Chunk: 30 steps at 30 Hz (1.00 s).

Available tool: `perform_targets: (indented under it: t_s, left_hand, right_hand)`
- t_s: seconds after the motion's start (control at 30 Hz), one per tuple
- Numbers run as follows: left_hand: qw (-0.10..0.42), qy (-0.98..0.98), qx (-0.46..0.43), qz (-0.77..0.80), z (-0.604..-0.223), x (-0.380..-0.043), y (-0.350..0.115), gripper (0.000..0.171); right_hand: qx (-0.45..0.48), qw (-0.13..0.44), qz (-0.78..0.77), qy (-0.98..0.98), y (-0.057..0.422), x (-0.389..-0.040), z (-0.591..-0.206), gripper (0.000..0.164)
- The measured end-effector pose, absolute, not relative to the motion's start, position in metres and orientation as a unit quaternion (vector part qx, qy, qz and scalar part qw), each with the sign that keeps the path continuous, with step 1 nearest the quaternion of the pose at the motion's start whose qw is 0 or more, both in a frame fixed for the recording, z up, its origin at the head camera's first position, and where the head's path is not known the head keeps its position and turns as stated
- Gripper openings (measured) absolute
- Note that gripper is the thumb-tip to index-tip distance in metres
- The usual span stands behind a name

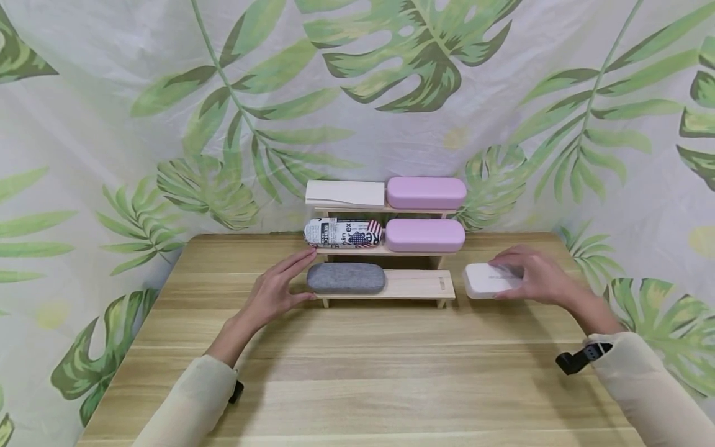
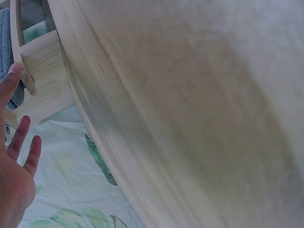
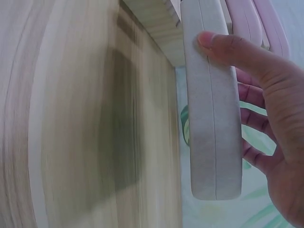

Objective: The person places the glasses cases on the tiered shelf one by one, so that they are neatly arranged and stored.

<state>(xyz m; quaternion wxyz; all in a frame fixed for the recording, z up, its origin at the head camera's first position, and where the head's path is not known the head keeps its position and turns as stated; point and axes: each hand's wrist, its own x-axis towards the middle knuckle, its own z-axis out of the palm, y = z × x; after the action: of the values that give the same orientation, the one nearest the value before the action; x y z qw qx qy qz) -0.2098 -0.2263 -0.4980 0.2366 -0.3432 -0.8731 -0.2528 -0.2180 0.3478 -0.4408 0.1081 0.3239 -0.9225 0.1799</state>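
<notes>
Off the right end of a stepped wooden rack (image 1: pixel 416 284), my right hand (image 1: pixel 530 276) holds a white glasses case (image 3: pixel 213 118) above the table. Its thumb presses one side of the case and the fingers lie on the other. At the rack's left end is my left hand (image 1: pixel 274 288), its fingers loosely extended. The left thumb is at the lowest step, beside a grey fabric glasses case (image 1: pixel 346 277); whether it touches case or wood I cannot tell. The left fingertips reach up near a newsprint-patterned case (image 1: pixel 342 233) on the middle step.
Two pink cases sit at the right of the upper steps, one on the middle step (image 1: pixel 425 235) and one on the top step (image 1: pixel 426 193). A white case (image 1: pixel 344 194) lies at top left. Behind the wooden table (image 1: pixel 357 372) hangs a leaf-print cloth (image 1: pixel 268 81).
</notes>
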Motion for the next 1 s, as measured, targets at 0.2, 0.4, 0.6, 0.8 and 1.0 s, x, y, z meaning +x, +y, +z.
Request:
perform_targets:
  t_s: [0.2,0.4,0.6,0.8,1.0]
  left_hand:
    - [0.24,-0.87,-0.347,-0.255,-0.5,-0.21,-0.227,0.102]
    - [0.238,-0.869,-0.347,-0.26,-0.5,-0.21,-0.227,0.101]
    - [0.233,-0.871,-0.344,-0.262,-0.499,-0.21,-0.227,0.1]
    - [0.234,-0.871,-0.342,-0.265,-0.497,-0.209,-0.226,0.097]
    - [0.232,-0.873,-0.341,-0.26,-0.498,-0.209,-0.226,0.099]
  right_hand:
    - [0.337,0.127,0.177,-0.916,0.338,-0.216,-0.443,0.064]
    - [0.345,0.127,0.171,-0.914,0.328,-0.213,-0.443,0.065]
    - [0.35,0.13,0.168,-0.912,0.313,-0.208,-0.439,0.065]
    - [0.349,0.136,0.175,-0.91,0.299,-0.207,-0.437,0.064]
    - [0.352,0.145,0.182,-0.907,0.289,-0.206,-0.44,0.065]
